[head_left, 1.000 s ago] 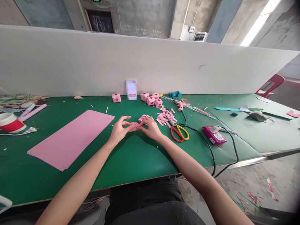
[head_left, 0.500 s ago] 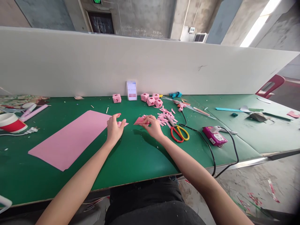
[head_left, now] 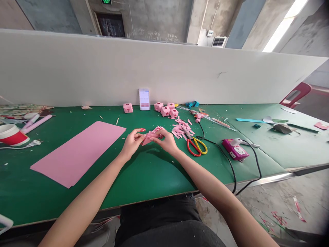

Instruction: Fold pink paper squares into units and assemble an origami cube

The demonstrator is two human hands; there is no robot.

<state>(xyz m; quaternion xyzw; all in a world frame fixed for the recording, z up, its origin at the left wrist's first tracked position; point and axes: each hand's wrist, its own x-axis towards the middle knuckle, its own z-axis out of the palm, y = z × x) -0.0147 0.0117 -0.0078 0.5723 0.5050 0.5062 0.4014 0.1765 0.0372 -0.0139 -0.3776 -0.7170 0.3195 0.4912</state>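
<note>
Both of my hands meet over the green table, in front of a phone. Between them is a small folded pink paper piece [head_left: 147, 138] with a pointed lower corner. My left hand [head_left: 131, 144] pinches its left edge between thumb and fingers. On the other side my right hand [head_left: 167, 141] grips it, fingers curled over the top, where more pink paper [head_left: 157, 129] shows. How many pieces are in the hands I cannot tell. Left of my left hand lies a large pink paper sheet [head_left: 78, 154]. Pink paper scraps [head_left: 183, 128] are heaped just right of my right hand.
Scissors [head_left: 196, 146] with red and yellow handles lie beside the scraps. Several woven pink paper cubes [head_left: 166, 111] and a phone [head_left: 144, 99] stand at the back. A pink glue gun [head_left: 198, 117], corded purple power adapter [head_left: 235, 149] and paper cup [head_left: 12, 135] are around.
My left hand has moved right, away from the pink sheet's corner. It has brought its small pink paper up to the folded piece in my right hand, which has shifted slightly left.
</note>
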